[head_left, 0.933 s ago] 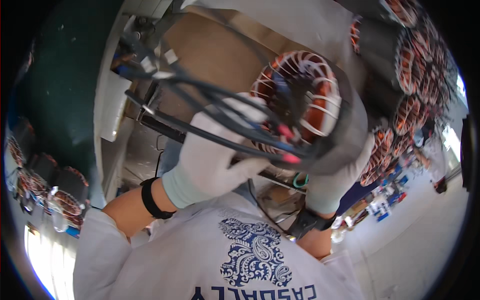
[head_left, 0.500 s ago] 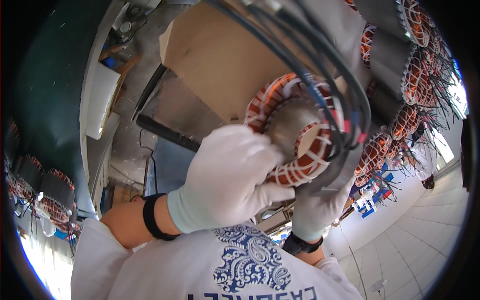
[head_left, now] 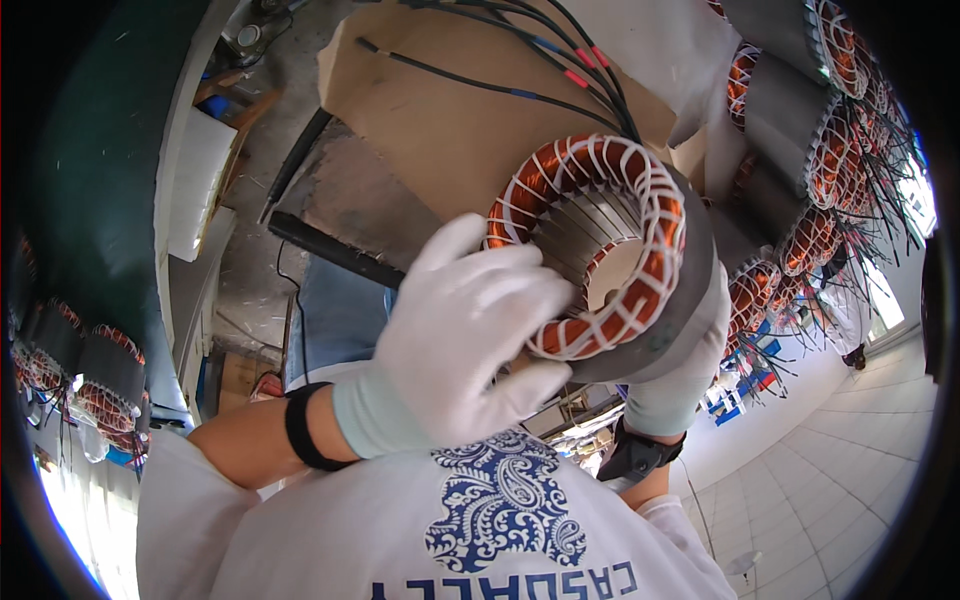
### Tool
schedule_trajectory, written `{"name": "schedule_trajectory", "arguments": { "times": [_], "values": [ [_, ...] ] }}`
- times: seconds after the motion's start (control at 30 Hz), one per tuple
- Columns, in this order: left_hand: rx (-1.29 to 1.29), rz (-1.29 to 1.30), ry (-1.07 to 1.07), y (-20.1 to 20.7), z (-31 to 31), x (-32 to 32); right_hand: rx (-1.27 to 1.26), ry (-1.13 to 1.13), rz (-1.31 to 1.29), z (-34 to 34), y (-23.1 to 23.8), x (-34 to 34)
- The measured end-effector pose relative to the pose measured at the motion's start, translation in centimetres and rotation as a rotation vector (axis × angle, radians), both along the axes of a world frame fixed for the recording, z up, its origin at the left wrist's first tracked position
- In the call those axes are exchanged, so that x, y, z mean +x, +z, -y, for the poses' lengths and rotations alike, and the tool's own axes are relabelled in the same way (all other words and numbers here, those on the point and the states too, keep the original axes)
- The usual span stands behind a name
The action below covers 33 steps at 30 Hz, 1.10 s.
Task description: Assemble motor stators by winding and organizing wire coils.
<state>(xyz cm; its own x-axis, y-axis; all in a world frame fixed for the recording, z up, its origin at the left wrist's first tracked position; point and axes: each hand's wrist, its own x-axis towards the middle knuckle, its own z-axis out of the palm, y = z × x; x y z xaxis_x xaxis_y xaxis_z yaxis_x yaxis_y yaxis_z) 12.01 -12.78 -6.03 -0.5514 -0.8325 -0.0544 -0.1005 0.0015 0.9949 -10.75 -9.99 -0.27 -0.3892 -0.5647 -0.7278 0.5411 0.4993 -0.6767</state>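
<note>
A motor stator (head_left: 700, 300), a grey metal ring with copper windings laced in white cord, is tilted in front of me, its bore facing up and toward me. My left hand (head_left: 470, 320), in a white glove, straddles the near left edge of the windings. Its fingers bend over the coil and the thumb lies below it, closed loosely on the stator. My right hand (head_left: 690, 370), also gloved, cups the stator's outer wall from the right, with most fingers hidden behind it. Black lead wires (head_left: 540, 97) with red and blue bands run from the stator's far side.
Brown cardboard (head_left: 430, 130) lies under the wires. More laced stators (head_left: 790, 110) are stacked at the right, loose leads sticking out. Other stators (head_left: 108, 370) stand at the far left beside a dark green surface (head_left: 100, 180). A black padded bar (head_left: 330, 250) lies left of my left hand.
The lead wires have swung from across the stator to its far side, leaving the bore in view. The stator has turned toward me, and my right hand has shifted up and right.
</note>
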Motion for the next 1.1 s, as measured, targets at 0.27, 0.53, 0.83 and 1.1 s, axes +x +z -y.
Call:
{"name": "schedule_trajectory", "arguments": {
  "times": [0.27, 0.53, 0.83, 1.1],
  "values": [
    [-0.076, 0.114, -0.144, -0.7, 3.5, -0.5, 0.178, 0.867, -0.925, 1.6, 0.2, -0.6],
    [-0.339, 0.065, -0.088, -2.4, 5.0, -2.5, -0.474, -0.142, -0.136, -4.6, -2.0, 1.3],
    [0.451, 0.322, 0.105, 5.5, -0.6, 4.1, -0.291, 0.420, -0.055, -7.0, 0.1, 1.1],
    [-0.336, 0.880, -0.240, 7.7, 4.6, -1.8, -0.576, 0.405, -0.428, -11.1, -4.7, 1.5]
  ]
}}
